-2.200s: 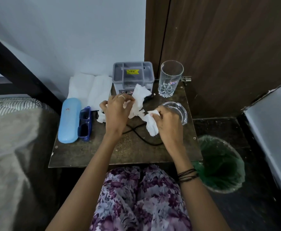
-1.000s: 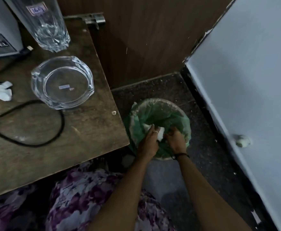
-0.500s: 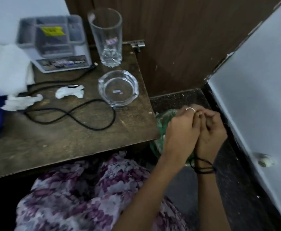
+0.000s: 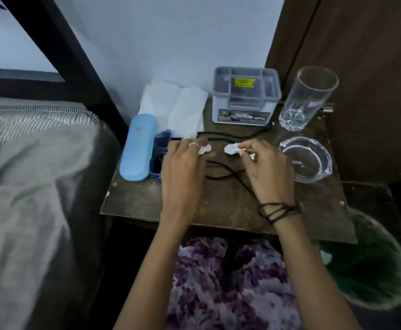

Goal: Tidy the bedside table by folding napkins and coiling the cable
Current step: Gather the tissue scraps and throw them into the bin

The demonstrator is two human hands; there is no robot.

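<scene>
Head view: L hand (image 4: 182,167) w/ fingers curled, pinching a crumpled napkin scrap (image 4: 204,149); R hand (image 4: 266,167) pinching another white scrap (image 4: 231,148), both above bench (image 4: 218,206) centre. Black cable (image 4: 228,173) lies loose on bench under and between hands. Flat napkins (image 4: 174,108) at back by wall, beside blue glasses case (image 4: 138,146). Tumbler (image 4: 306,98), glass ashtray (image 4: 306,158) on the R; green-lined bin (image 4: 371,270) on floor.

A bedroom in a home. A small wooden bedside table (image 4: 218,203) stands against the wall, a bed with grey bedding (image 4: 28,175) just to its left, a dark wooden door (image 4: 361,44) behind its right corner, and a green-lined waste bin (image 4: 373,270) at its right.
</scene>
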